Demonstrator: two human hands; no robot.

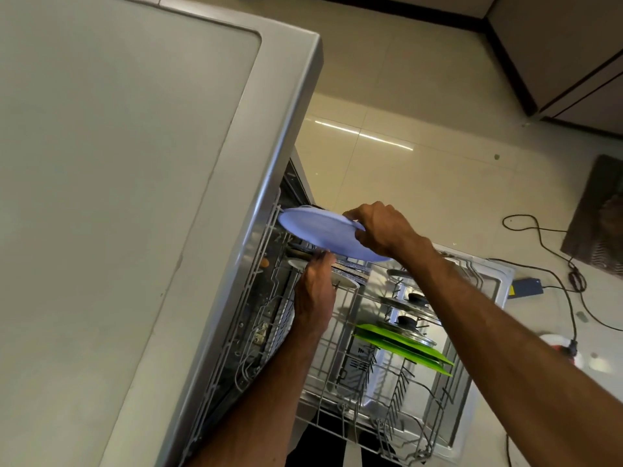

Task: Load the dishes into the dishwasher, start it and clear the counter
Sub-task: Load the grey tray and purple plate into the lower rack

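My right hand [381,230] grips the near rim of a pale blue plate [320,230] and holds it tilted over the far end of the pulled-out lower rack [340,352] of the open dishwasher [236,264]. Just below the plate, my left hand [315,288] reaches toward a small white dish [340,281] at the rack's back; whether its fingers hold that dish is hidden. Two green boards [401,345] and two glass pot lids with black knobs [409,311] stand in the rack's tines.
The pale counter top [118,163] fills the left side above the dishwasher. The open door [488,291] lies flat under the rack. On the tiled floor [404,112] at right lie black cables [556,264], a blue-grey box [527,286] and a dark mat [596,210].
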